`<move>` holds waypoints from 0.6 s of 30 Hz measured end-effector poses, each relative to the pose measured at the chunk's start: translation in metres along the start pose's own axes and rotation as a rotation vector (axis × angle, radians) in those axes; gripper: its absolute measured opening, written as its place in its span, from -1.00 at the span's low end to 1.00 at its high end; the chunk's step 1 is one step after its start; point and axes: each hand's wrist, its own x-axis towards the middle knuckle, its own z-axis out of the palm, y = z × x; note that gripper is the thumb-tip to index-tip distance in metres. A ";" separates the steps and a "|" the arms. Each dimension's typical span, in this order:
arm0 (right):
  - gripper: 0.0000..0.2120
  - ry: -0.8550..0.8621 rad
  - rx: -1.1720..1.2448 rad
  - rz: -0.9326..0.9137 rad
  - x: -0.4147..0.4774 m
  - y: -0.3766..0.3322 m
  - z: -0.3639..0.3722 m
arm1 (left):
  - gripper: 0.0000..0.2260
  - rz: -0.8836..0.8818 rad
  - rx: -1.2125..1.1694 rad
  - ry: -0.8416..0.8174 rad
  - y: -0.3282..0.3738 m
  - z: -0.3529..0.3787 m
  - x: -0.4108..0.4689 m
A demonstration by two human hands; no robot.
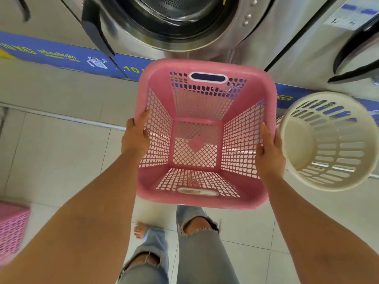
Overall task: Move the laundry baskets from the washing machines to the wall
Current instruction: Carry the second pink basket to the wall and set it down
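Pink plastic basket (203, 132), square, lattice walls and floor, empty, slot handles on near and far sides. Held off the tiled floor (61, 160) in front of the open washing machine (170, 23), mouth tipped toward the camera. Left hand (136, 136) clamped on the left rim, thumb hooked inside against the lattice, remaining fingers hidden behind the outer wall. Right hand (269, 152) clamped on the right rim likewise, thumb pressed flat along the inner wall, fingers wrapped outside. Both forearms bare, reaching forward from the lower corners.

Cream round basket (328, 140) just beside the pink one on the right, slotted sides, empty, apparently leaning or tipped; contact between the two rims not clear. Second pink basket (12, 228) at the left edge, partly out of frame, blurred. Steel drum opening directly above the held basket, door (96, 27) swung open to the left. Blue banner strip (61, 56) with yellow lettering along the machine bases. More machines to left and right. Ripped light jeans (196, 242) and a bare foot (140, 229) below the basket.
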 end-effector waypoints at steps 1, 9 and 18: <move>-0.40 -0.005 0.002 -0.007 -0.009 -0.007 -0.002 | -0.44 -0.019 -0.005 0.009 -0.008 -0.007 -0.010; -0.39 -0.027 0.019 -0.173 -0.094 -0.076 0.003 | -0.49 -0.154 -0.106 0.135 -0.109 -0.061 -0.097; -0.41 -0.131 -0.021 -0.429 -0.210 -0.193 0.042 | -0.45 -0.386 -0.224 0.385 -0.260 -0.128 -0.221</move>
